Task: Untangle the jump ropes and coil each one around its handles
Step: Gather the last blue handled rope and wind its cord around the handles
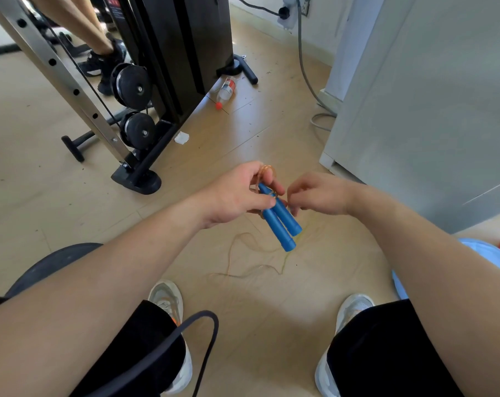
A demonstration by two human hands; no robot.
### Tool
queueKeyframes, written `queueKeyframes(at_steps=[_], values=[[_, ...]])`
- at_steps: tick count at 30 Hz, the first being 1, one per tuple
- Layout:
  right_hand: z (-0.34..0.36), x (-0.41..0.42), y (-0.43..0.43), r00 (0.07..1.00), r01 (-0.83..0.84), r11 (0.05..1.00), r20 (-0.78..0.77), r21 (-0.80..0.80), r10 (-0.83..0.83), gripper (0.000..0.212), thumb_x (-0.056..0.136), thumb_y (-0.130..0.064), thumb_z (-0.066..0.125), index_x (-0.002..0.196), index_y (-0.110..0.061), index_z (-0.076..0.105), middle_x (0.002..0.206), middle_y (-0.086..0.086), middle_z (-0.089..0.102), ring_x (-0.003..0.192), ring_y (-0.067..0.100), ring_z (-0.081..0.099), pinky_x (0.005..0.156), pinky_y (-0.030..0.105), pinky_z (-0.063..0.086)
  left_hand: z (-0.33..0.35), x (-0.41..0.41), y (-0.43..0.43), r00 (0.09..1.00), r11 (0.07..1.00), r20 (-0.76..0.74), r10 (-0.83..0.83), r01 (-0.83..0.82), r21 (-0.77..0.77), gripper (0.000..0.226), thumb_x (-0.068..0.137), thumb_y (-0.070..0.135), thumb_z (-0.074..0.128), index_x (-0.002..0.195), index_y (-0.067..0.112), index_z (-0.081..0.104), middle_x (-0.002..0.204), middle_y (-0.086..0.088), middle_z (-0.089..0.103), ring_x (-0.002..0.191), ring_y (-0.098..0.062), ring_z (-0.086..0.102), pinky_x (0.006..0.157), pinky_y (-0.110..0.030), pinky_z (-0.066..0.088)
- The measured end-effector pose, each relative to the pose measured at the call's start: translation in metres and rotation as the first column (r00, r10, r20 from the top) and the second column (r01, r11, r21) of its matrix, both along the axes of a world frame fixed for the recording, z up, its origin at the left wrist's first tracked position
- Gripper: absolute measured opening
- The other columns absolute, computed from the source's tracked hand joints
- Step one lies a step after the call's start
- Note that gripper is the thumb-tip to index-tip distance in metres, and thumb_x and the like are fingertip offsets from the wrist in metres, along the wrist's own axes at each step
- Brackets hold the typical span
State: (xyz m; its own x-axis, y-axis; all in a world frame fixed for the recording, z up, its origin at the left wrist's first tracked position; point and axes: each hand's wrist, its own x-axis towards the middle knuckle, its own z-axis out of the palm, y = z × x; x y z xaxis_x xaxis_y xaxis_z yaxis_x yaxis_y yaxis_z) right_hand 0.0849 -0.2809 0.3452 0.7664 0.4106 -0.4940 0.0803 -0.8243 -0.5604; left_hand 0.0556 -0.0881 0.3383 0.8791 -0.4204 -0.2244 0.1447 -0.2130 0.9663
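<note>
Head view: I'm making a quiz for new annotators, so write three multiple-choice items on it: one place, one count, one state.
1. Where does the plastic bottle lie?
A. On the floor beside the gym machine
B. On a chair
C. On a table

2. How many blue handles does the left hand hold?
A. One
B. Two
C. Four

3. How is the rope?
A. Fully coiled
B. Partly wound, the rest loose on the floor
C. Lying untouched on the floor

Key:
1 A: the bottle lies on its side on the floor by the machine's black tower.
2 B: two handles stick out side by side below the gripping fingers.
3 B: loops sit at the handles' tops while thin rope trails on the floor.
</note>
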Motion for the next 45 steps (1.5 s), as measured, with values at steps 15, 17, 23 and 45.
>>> queueKeyframes(at_steps=[15, 17, 23, 45], values=[[0.000, -0.004, 0.008, 0.914, 0.383, 0.822, -0.300, 0.421, -0.273, 0.033, 0.086, -0.004, 0.048, 0.108, -0.013, 0.070, 0.061, -0.001, 0.048, 0.049, 0.012, 0.031, 0.047, 0.025, 0.027, -0.010, 0.002, 0.004, 0.996, 0.995, -0.015, -0.088, 0.089, 0.048, 0.023, 0.092, -0.013, 0.055, 0.096, 0.009, 0.049, 0.105, -0.006, 0.068, 0.101, -0.027, 0.073, 0.070, -0.024, 0.053], [0.000, -0.004, 0.007, 0.937, 0.322, 0.854, -0.265, 0.408, -0.227, 0.024, 0.089, -0.008, 0.051, 0.103, -0.011, 0.071, 0.061, -0.002, 0.047, 0.051, 0.012, 0.031, 0.048, 0.025, 0.027, -0.010, 0.002, 0.004, 0.992, 0.992, -0.031, -0.124, 0.125, 0.032, 0.026, 0.091, -0.017, 0.054, 0.097, 0.007, 0.046, 0.104, -0.009, 0.066, 0.101, -0.029, 0.072, 0.074, -0.026, 0.055], [-0.005, -0.004, 0.006, 0.959, 0.273, 0.872, -0.181, 0.407, -0.217, 0.006, 0.096, -0.020, 0.059, 0.090, -0.018, 0.061, 0.062, -0.004, 0.048, 0.051, 0.011, 0.034, 0.047, 0.023, 0.030, -0.011, 0.003, 0.004, 0.994, 0.996, -0.053, -0.092, 0.093, 0.013, 0.031, 0.087, -0.021, 0.054, 0.094, 0.008, 0.046, 0.098, -0.009, 0.067, 0.096, -0.027, 0.071, 0.083, -0.034, 0.057], [-0.011, -0.004, 0.013, 0.942, 0.330, 0.840, -0.203, 0.430, -0.266, 0.014, 0.100, -0.019, 0.050, 0.093, -0.008, 0.054, 0.069, 0.007, 0.068, 0.051, 0.014, 0.047, 0.050, 0.026, 0.039, -0.035, -0.006, -0.018, 0.897, 0.896, -0.071, 0.436, -0.425, 0.128, 0.016, 0.096, 0.024, 0.063, 0.098, 0.010, 0.071, 0.085, -0.002, 0.070, 0.085, -0.020, 0.067, 0.092, -0.043, 0.053]])
